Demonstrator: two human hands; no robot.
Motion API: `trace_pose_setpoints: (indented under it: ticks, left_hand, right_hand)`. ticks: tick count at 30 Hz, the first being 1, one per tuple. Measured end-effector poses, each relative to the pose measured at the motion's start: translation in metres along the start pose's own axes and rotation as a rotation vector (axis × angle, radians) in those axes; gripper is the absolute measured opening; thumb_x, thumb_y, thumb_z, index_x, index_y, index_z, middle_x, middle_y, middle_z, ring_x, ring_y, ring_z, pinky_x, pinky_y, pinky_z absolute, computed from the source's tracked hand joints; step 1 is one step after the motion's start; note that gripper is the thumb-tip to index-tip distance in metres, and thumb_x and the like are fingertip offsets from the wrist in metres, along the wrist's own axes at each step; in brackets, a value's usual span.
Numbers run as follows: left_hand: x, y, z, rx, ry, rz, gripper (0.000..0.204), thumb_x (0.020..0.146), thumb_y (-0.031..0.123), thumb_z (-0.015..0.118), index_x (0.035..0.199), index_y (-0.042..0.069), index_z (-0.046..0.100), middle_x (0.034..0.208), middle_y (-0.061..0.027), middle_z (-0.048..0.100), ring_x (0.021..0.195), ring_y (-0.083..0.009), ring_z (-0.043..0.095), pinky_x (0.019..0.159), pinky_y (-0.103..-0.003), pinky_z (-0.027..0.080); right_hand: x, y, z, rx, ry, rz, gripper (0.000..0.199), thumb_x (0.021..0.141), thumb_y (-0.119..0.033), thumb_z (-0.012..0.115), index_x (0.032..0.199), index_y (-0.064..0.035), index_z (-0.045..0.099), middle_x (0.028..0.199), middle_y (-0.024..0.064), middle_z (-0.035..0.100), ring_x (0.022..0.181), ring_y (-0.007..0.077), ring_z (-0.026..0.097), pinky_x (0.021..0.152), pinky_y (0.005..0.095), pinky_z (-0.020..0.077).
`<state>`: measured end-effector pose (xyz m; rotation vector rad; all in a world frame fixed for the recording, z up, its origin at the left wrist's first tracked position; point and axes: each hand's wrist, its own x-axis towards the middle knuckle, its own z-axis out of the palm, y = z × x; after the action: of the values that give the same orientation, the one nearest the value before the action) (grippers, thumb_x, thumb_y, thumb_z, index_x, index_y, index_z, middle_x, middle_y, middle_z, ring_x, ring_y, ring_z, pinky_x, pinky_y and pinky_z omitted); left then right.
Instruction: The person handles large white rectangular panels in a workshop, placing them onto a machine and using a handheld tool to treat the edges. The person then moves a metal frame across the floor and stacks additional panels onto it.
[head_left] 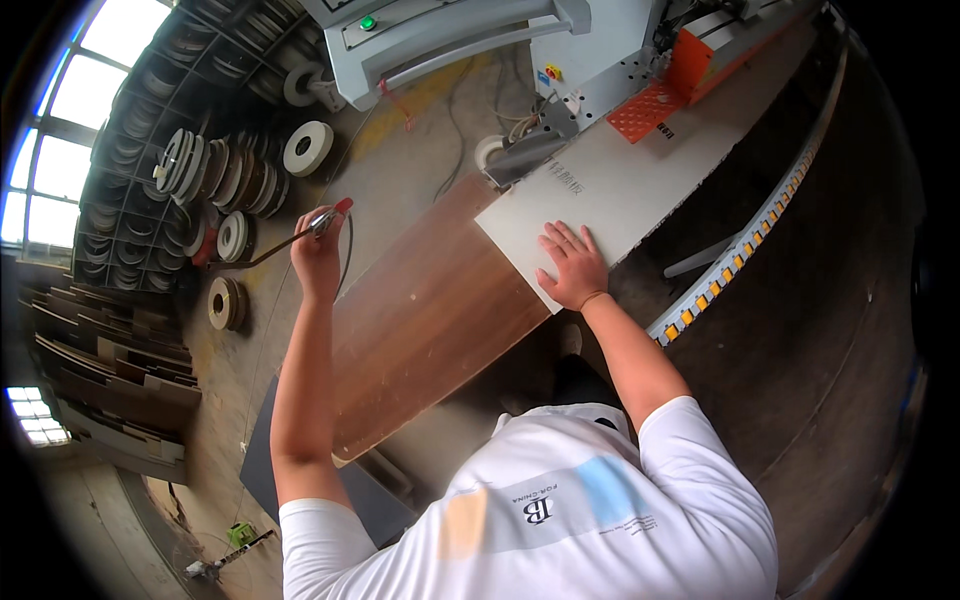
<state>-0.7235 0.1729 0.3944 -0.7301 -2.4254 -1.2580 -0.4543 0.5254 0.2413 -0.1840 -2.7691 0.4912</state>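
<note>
White shirt [565, 450] foremost, pale board [620, 185] beneath right grip [574, 270]

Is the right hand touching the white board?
Touching: the head view shows the right hand lying flat on the white board, fingers spread.

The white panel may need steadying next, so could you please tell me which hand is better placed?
Probably the right hand: it lies palm-down on the white panel. The left hand, well apart from the panel, holds a red-tipped tool.
</note>
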Motion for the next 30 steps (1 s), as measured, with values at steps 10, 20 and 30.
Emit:
trace_pose_setpoints:
  ticks: [10, 20, 30]
  left_hand:
    - [0.094, -0.010, 0.100, -0.207, -0.005, -0.027, 0.021, 0.101, 0.009, 0.076, 0.121, 0.002, 0.075, 0.110, -0.0004, 0.073, 0.101, -0.0097, 0.066, 0.092, -0.026, 0.051]
    - [0.135, -0.040, 0.208, -0.494, -0.110, -0.430, 0.016, 0.103, 0.021, 0.073, 0.111, 0.006, 0.071, 0.091, 0.0039, 0.066, 0.082, -0.0065, 0.057, 0.075, -0.025, 0.045]
    - [-0.013, 0.015, 0.217, -0.530, -0.186, -0.601, 0.046, 0.105, 0.030, 0.069, 0.136, -0.002, 0.060, 0.110, -0.0102, 0.072, 0.098, -0.0191, 0.067, 0.084, -0.034, 0.055]
  right_hand:
    - [0.025, 0.090, -0.030, -0.005, -0.009, 0.006, 0.056, 0.091, -0.038, 0.067, 0.142, -0.0135, 0.065, 0.160, 0.0067, 0.056, 0.153, 0.0242, 0.046, 0.131, 0.0548, 0.0250]
    - [0.046, 0.177, -0.055, -0.033, 0.019, 0.020, 0.052, 0.092, -0.037, 0.065, 0.138, -0.0132, 0.067, 0.160, 0.0053, 0.056, 0.153, 0.0230, 0.046, 0.132, 0.0517, 0.0259]
    - [0.011, 0.225, -0.063, -0.050, 0.303, 0.199, 0.037, 0.098, -0.028, 0.066, 0.128, -0.0064, 0.069, 0.145, 0.0136, 0.067, 0.142, 0.0338, 0.057, 0.123, 0.0547, 0.0386]
